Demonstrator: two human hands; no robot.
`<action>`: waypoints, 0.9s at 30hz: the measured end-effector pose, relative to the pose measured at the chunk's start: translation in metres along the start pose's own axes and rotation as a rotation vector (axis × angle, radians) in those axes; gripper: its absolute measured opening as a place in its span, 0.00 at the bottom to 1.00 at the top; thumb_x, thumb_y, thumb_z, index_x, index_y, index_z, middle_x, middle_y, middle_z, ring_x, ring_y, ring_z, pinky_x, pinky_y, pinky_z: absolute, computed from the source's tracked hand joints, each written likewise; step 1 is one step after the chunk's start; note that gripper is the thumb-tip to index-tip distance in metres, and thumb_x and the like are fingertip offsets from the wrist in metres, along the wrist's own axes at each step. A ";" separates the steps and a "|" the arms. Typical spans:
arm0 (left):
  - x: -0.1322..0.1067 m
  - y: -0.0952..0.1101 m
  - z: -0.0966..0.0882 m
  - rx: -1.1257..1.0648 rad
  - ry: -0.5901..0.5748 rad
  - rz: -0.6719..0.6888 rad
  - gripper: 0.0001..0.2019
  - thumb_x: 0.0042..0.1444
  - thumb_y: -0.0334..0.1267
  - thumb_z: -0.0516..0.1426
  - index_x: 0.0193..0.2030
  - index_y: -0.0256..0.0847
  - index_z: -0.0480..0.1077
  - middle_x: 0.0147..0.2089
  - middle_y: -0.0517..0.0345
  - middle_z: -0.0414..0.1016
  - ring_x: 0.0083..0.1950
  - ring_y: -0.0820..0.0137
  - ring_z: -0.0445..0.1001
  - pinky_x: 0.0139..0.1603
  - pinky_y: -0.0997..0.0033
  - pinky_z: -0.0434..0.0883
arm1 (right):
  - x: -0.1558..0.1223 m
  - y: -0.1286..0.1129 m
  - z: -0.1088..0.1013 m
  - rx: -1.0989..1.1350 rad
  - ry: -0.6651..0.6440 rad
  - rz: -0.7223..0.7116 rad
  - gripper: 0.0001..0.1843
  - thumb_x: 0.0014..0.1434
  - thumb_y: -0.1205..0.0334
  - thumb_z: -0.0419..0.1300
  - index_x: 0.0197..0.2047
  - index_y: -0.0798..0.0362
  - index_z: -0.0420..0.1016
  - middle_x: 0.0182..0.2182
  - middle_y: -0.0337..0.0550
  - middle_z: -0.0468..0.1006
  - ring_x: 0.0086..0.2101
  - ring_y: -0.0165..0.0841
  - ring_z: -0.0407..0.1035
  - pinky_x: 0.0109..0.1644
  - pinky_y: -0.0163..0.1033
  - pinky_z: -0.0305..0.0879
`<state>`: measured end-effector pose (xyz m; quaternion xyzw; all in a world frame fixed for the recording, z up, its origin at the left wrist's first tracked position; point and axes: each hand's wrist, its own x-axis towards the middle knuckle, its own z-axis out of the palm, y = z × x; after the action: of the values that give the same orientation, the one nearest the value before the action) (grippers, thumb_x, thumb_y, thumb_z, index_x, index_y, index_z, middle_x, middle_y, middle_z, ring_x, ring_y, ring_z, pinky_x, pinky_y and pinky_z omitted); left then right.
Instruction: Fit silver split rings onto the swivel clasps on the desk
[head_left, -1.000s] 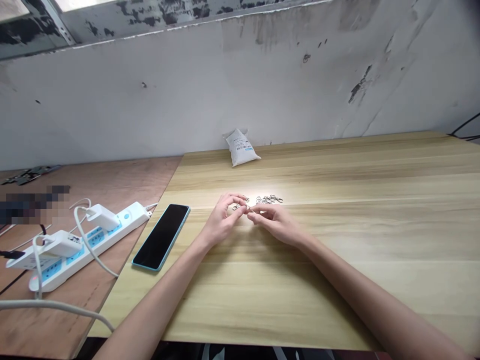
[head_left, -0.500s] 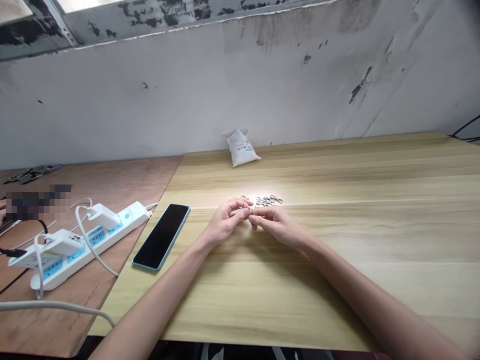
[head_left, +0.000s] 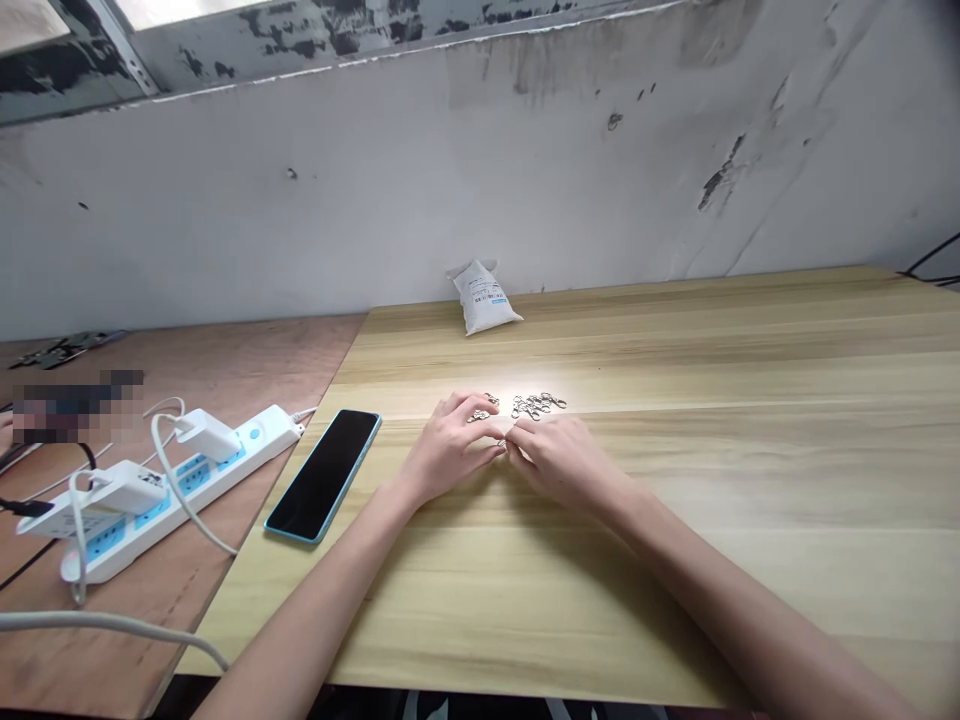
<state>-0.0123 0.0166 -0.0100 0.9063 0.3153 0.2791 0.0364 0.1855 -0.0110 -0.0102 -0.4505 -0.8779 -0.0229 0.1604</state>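
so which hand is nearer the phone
Left. The left hand is to the right of the smartphone, not touching it; the right hand is farther off, on the far side of the left hand.

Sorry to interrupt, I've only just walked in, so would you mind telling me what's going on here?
A person's left hand and right hand are close together on a light wooden table, just in front of scattered small metal clasps. Whether either hand holds one is hard to tell. A smartphone lies to their left.
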 end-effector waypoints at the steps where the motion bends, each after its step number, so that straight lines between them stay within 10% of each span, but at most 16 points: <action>1: 0.000 0.000 0.000 0.006 -0.008 0.011 0.04 0.59 0.36 0.60 0.39 0.44 0.77 0.50 0.52 0.75 0.56 0.60 0.68 0.56 0.57 0.66 | 0.000 -0.002 -0.001 -0.041 -0.024 -0.016 0.16 0.66 0.65 0.48 0.32 0.55 0.75 0.28 0.44 0.77 0.22 0.27 0.58 0.28 0.39 0.37; 10: 0.000 0.002 -0.002 -0.041 -0.018 0.017 0.06 0.60 0.34 0.58 0.36 0.43 0.78 0.48 0.52 0.76 0.56 0.60 0.69 0.55 0.55 0.66 | 0.000 0.000 0.002 0.126 -0.086 -0.016 0.15 0.65 0.66 0.49 0.30 0.55 0.74 0.24 0.41 0.73 0.22 0.27 0.54 0.28 0.37 0.39; 19: 0.005 0.008 -0.014 -0.915 0.106 -0.320 0.04 0.56 0.41 0.64 0.34 0.45 0.79 0.48 0.52 0.73 0.58 0.60 0.69 0.60 0.53 0.66 | 0.004 0.004 -0.015 1.312 -0.224 0.079 0.23 0.65 0.44 0.53 0.30 0.55 0.72 0.21 0.32 0.53 0.23 0.25 0.46 0.27 0.34 0.44; 22: 0.005 0.011 -0.015 -1.180 0.037 -0.384 0.08 0.53 0.44 0.65 0.30 0.44 0.78 0.47 0.51 0.73 0.59 0.57 0.68 0.55 0.54 0.70 | 0.005 -0.002 -0.013 1.445 -0.252 0.050 0.26 0.63 0.43 0.55 0.23 0.55 0.67 0.20 0.32 0.56 0.23 0.24 0.47 0.27 0.35 0.45; 27: 0.006 0.006 -0.020 -1.309 0.168 -0.482 0.09 0.52 0.46 0.66 0.30 0.43 0.77 0.43 0.53 0.76 0.56 0.59 0.72 0.55 0.56 0.70 | 0.005 0.006 -0.012 1.441 -0.143 0.212 0.24 0.62 0.43 0.56 0.40 0.58 0.79 0.20 0.31 0.53 0.22 0.24 0.46 0.26 0.34 0.44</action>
<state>-0.0156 0.0125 0.0108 0.5785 0.2762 0.4650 0.6106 0.1902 -0.0057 0.0018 -0.3163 -0.6351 0.6053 0.3608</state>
